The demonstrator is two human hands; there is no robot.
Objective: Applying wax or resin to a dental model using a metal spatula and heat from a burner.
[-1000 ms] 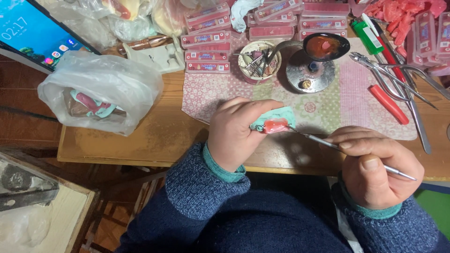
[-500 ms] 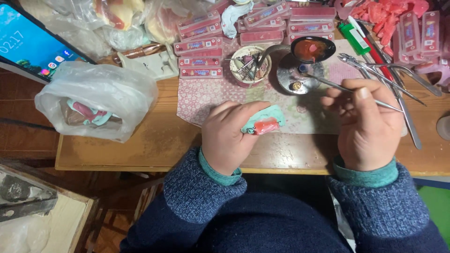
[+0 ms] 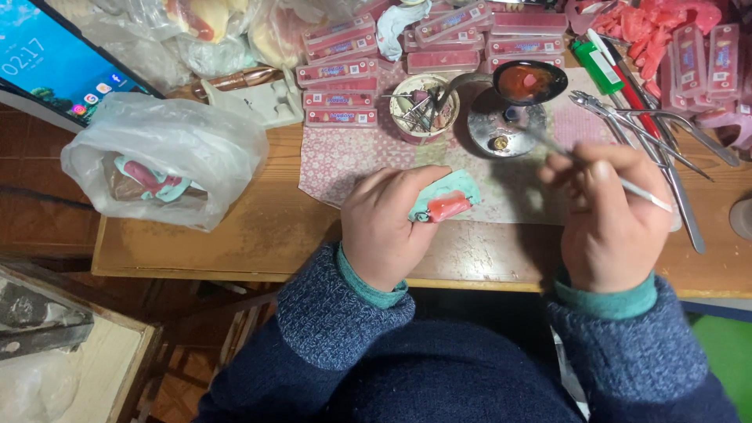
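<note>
My left hand [image 3: 385, 222] grips a small teal dental cast with a pink wax rim [image 3: 445, 200], held just above the front of the wooden table [image 3: 258, 235]. My right hand [image 3: 607, 215] holds a thin metal instrument [image 3: 619, 182] like a pen; its tip reaches up toward a round metal stand [image 3: 493, 129] that carries a dark spoon of melted red wax [image 3: 526, 81]. The two hands are apart, the right one further back on the flowered pink mat [image 3: 345, 157].
A white plastic bag [image 3: 168, 157] with another teal cast lies at left. Flat pink boxes [image 3: 341, 98], a cup of small tools [image 3: 419, 110], pliers and tweezers [image 3: 658, 141] and pink wax pieces [image 3: 650, 19] crowd the back. A lit tablet [image 3: 55, 63] leans at far left.
My right hand has moved from the table's front edge up and back, carrying the instrument's tip toward the wax spoon's stand. The left hand and the cast have stayed in place.
</note>
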